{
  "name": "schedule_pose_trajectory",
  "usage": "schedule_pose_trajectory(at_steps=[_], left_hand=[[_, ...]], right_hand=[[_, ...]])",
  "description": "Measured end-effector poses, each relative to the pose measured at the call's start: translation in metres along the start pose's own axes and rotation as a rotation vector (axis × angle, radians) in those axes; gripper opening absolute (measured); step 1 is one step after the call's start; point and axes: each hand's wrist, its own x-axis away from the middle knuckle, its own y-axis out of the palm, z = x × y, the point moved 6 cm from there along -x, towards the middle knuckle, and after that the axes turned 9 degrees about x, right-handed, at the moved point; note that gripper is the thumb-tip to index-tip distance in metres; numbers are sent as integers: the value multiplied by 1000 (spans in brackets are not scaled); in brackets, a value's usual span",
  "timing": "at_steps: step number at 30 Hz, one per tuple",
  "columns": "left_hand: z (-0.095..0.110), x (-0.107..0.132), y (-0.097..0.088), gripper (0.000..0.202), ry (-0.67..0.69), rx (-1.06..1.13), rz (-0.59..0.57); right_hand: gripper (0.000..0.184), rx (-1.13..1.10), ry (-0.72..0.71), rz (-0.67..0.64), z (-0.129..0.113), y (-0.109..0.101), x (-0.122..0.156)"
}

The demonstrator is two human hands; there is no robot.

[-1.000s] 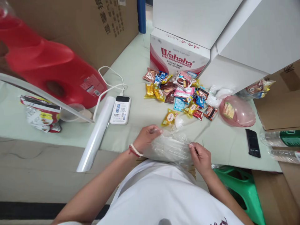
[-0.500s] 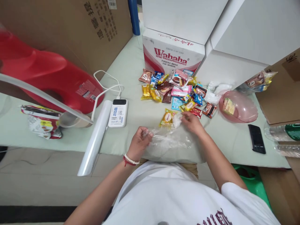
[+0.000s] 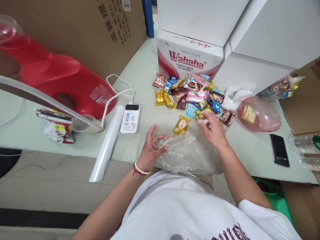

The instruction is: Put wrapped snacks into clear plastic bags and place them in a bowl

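A clear plastic bag lies flattened at the table's front edge, between my hands. My left hand is at its left edge, with thumb and fingers apart; the thumb touches or nearly touches the film. My right hand is over the bag's right side, its fingers loosely bent and apart, with nothing visible in them. Just beyond the bag's mouth is a yellow wrapped snack. Past my right fingertips, another yellow packet lies at the near side of a heap of wrapped snacks.
A Wahaba-style printed Wahaha carton stands behind the heap. To the right are a pink bowl holding a packet and a black phone. On the left lie a white power bank, a film roll and a red jug.
My left fingers have spread from their pinch on the bag. My right hand has left the bunched plastic and moved up toward the snack heap; the bag lies flatter. The view has shifted slightly.
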Motion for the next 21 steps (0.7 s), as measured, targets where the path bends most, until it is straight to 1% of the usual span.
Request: schedule_pose_trajectory(at_steps=[2,3,4,5,6,7,9,13,14,15,16,17,19,20,21], left_hand=[[4,-1,3,123,4,59,8],[5,-1,2,123,-5,92,15],[4,-2,1,119,-22,119,26],[2,-3,-2,113,-43,131,43],[0,-4,-7,107,-62,128,66],[-2,-5,-11,101,-67,111,94],[-3,-6,-22,94,-16,49,163],[7,0,-36,83,254,-92,285],[10,2,-38,81,302,-138,297],[11,3,-37,79,317,-187,289],[9,2,-37,75,294,-237,262],[5,0,-36,67,240,-285,225],[-4,-7,-39,46,117,-368,184],[-7,-10,-42,38,88,-397,199],[-7,-13,-48,33,93,-417,246]], right_hand=[[62,-91,-66,-215,-20,26,10],[63,-111,-67,-284,-23,38,16],[57,-124,-42,-322,-22,49,21],[45,-143,2,-333,-18,56,26],[32,-174,55,-322,-13,61,30],[25,-218,103,-296,-7,62,33],[23,-320,150,-210,2,57,37],[27,-462,116,-30,8,27,42],[27,-462,107,1,10,20,43],[26,-448,103,20,13,15,44],[26,-422,104,24,16,12,44],[26,-389,106,14,20,11,44],[29,-319,96,-41,30,14,41],[30,-284,79,-86,35,17,39],[33,-253,53,-151,39,20,36]])
